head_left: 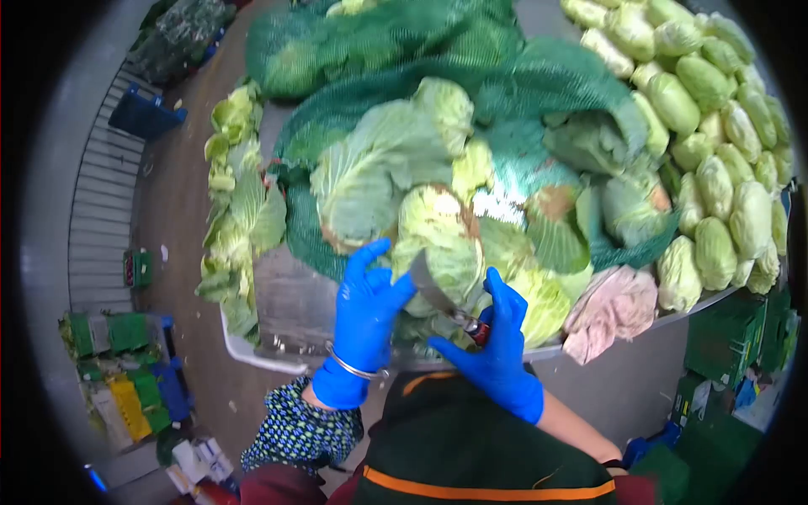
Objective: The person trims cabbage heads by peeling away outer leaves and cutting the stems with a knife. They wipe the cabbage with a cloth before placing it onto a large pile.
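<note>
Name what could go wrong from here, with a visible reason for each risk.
1. The knife in the right hand has its blade close to the left hand in this view; a slip might cut the thumb.
2. Green netting lies around the cabbages, so the blade could snag in it.
3. The pink cloth hangs over the table edge and might be knocked off.
</note>
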Motion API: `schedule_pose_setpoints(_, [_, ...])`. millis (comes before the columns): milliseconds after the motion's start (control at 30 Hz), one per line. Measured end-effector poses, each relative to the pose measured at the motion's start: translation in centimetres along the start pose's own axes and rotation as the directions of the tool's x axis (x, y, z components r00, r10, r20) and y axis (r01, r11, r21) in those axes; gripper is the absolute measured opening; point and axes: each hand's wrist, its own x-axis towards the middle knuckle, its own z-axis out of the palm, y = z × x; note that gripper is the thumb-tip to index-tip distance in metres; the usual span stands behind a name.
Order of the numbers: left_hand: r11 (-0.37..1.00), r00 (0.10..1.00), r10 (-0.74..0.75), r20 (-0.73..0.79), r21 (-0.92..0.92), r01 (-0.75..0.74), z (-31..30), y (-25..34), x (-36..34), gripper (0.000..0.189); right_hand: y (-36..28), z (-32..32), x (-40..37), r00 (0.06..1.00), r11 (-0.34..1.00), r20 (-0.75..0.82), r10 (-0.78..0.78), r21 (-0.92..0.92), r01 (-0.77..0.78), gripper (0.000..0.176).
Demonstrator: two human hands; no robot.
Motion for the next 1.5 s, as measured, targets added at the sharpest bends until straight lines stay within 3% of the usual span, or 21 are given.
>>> schedule_pose_setpoints(67, [1.0,1.0,0.01,0.002,-0.019,-0.01,0.7,-0.7,0.0,0.054,1.0,0.5,1.9,0.987,0.996,-0.16,0.012,-0.084,-0.026,0.07])
schedule_pose_setpoints(133, [0.997,0.999,0.033,0.021,-0.069,-0.031,0.9,-1.1,-0.3,0.053,2.7,0.2,2.6,0.99,0.981,-0.096,-0.107,-0.169,0.09,0.06])
schedule_pose_setpoints(167, [0.999,0.996,0.038,0.081,-0.04,-0.035,0.7,-1.3,0.0,0.05,2.3,0.0,2.6,0.995,0.986,-0.094,-0.028,-0.166,0.012,0.052])
schedule_pose_setpoints(300, [0.989,0.958,0.099,0.269,0.078,-0.124,0.0,-1.5,1.7,0.042,3.9,-0.6,3.5,0.973,0.973,-0.169,-0.159,-0.197,0.125,0.04])
schedule_pose_setpoints(400, [0.963,0.962,0.228,0.148,0.111,-0.245,-2.6,-3.7,5.0,0.039,5.0,-0.8,3.8,0.977,0.977,-0.146,-0.152,-0.172,0.126,0.04])
schedule_pose_setpoints(467, [0.933,0.945,0.297,0.141,0.17,-0.318,-4.1,-5.9,5.9,0.044,4.2,-1.0,4.0,0.952,0.922,-0.04,-0.303,-0.267,0.282,0.046])
schedule_pose_setpoints(567, [0.918,0.932,0.254,0.258,0.241,-0.316,-5.6,-7.0,4.6,0.061,0.7,-1.6,4.7,0.837,0.834,0.269,-0.477,-0.163,0.527,0.058])
schedule_pose_setpoints(667, [0.943,0.935,0.2,0.292,0.2,-0.265,-8.7,-10.9,5.5,0.066,0.7,-1.7,5.1,0.73,0.739,0.445,-0.518,-0.196,0.644,0.06])
schedule_pose_setpoints(700, [0.89,0.901,0.313,0.3,0.238,-0.388,-8.7,-11.4,5.3,0.054,0.5,-1.7,4.9,0.71,0.726,0.501,-0.495,-0.21,0.654,0.058])
schedule_pose_setpoints(900, [0.976,0.919,0.171,0.354,0.064,-0.207,-8.2,-8.5,2.9,0.057,0.1,0.7,1.1,0.794,0.792,0.381,-0.474,-0.209,0.574,0.054])
schedule_pose_setpoints(967, [0.961,0.911,0.084,0.404,-0.275,0.033,-8.9,-10.4,3.9,0.049,0.0,1.3,0.0,0.794,0.816,0.395,-0.462,-0.16,0.555,0.053])
schedule_pose_setpoints(1000, [0.961,0.915,0.06,0.398,-0.271,0.054,-8.8,-10.3,4.2,0.049,-0.1,1.4,-0.3,0.784,0.819,0.392,-0.481,-0.118,0.561,0.052])
schedule_pose_setpoints(1067, [0.905,0.951,-0.209,0.228,-0.324,0.277,-8.5,-9.9,4.5,0.053,-0.3,1.2,-0.3,0.79,0.844,0.429,-0.438,-0.105,0.525,0.052])
schedule_pose_setpoints(1133, [0.938,0.964,-0.181,0.196,-0.26,0.229,-9.7,-13.1,5.7,0.067,0.2,0.7,0.3,0.821,0.872,0.354,-0.448,-0.03,0.489,0.053])
schedule_pose_setpoints(1200, [0.991,0.987,-0.102,0.122,-0.075,0.111,-11.0,-17.0,7.0,0.071,0.7,-0.9,1.8,0.899,0.964,0.348,-0.265,0.074,0.255,0.052])
schedule_pose_setpoints(1233, [0.928,0.952,-0.292,0.088,-0.213,0.304,-8.9,-14.7,6.8,0.069,0.7,-1.2,2.7,0.953,0.982,0.237,-0.188,0.045,0.182,0.048])
schedule_pose_setpoints(1267, [0.998,0.998,-0.049,0.028,0.039,0.048,-6.5,-11.9,4.9,0.051,0.8,-2.0,3.7,0.975,0.998,0.216,-0.06,0.024,0.056,0.036])
schedule_pose_setpoints(1333, [0.993,0.989,-0.114,-0.095,0.006,0.115,-4.1,-10.0,4.8,0.062,3.2,-2.6,5.6,0.992,0.988,0.009,0.128,-0.09,-0.127,0.014])
schedule_pose_setpoints(1367, [0.993,0.989,-0.116,-0.096,0.006,0.117,-3.7,-9.9,4.8,0.062,4.6,-3.2,7.0,0.949,0.949,0.039,0.314,-0.058,-0.311,0.013])
schedule_pose_setpoints(1400, [0.995,0.991,-0.095,-0.094,0.001,0.096,-3.3,-9.9,4.8,0.063,5.8,-3.4,8.4,0.917,0.904,0.048,0.395,0.159,-0.397,0.018])
schedule_pose_setpoints(1500, [0.998,0.994,-0.063,-0.084,-0.006,0.063,-2.9,-10.0,5.0,0.066,9.0,-2.9,12.0,0.855,0.855,0.06,0.515,0.035,-0.518,0.016])
